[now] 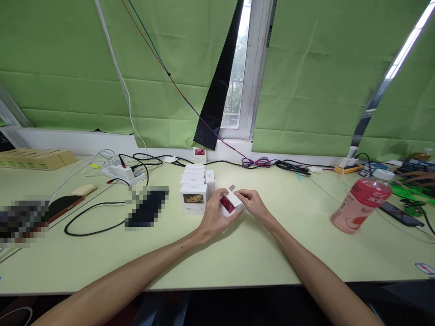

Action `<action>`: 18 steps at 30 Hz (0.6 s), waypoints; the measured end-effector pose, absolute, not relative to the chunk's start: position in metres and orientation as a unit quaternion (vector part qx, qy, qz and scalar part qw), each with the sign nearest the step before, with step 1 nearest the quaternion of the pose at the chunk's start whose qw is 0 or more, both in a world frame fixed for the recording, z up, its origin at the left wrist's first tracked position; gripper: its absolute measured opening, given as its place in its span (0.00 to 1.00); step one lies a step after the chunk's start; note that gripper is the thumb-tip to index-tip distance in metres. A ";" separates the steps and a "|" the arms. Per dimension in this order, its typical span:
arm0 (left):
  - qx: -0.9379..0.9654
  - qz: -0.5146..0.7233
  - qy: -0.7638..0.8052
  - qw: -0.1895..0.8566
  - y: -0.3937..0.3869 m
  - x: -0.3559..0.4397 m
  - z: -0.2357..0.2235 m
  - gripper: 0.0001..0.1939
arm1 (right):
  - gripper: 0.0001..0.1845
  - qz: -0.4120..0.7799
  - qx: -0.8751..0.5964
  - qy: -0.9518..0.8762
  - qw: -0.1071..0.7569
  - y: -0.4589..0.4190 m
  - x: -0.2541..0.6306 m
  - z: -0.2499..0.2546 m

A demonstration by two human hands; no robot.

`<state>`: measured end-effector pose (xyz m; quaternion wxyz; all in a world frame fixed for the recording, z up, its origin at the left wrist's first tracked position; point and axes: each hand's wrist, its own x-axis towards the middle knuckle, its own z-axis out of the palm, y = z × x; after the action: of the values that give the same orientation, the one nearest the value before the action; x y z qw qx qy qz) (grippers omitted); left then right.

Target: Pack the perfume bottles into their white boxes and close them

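Both my hands meet at the middle of the pale green table (238, 253) around a small white carton with a red picture (229, 202). My left hand (213, 216) grips the carton from the left and below. My right hand (252, 203) pinches its right end, where a flap stands open at the top. Just left of my hands stands a row of similar white cartons (194, 190), the nearest showing a yellow picture. One more small carton with a red picture (199, 154) stands by the window sill.
A pink drink bottle (362, 203) stands at the right, with a dark phone (401, 213) beyond it. Black cables (88, 222), a white power strip (118, 172) and flat cardboard boxes (37, 158) lie at the left. Another person's hand (421, 177) shows at the far right.
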<state>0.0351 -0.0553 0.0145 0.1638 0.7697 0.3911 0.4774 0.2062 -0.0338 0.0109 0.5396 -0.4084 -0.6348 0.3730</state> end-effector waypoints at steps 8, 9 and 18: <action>0.767 0.482 0.388 0.170 -0.055 0.035 0.015 0.23 | 0.16 0.373 -0.416 -0.652 0.512 -0.033 0.209 0.012; 0.767 0.483 0.386 0.170 -0.055 0.035 0.015 0.23 | 0.15 0.374 -0.417 -0.653 0.510 -0.033 0.209 0.012; 0.769 0.486 0.383 0.163 -0.054 0.035 0.013 0.24 | 0.14 0.387 -0.414 -0.653 0.503 -0.037 0.210 0.016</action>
<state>0.0348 -0.0542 0.0132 0.1626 0.7687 0.3829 0.4858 0.2102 -0.0368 0.0160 0.5030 -0.4139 -0.6525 0.3872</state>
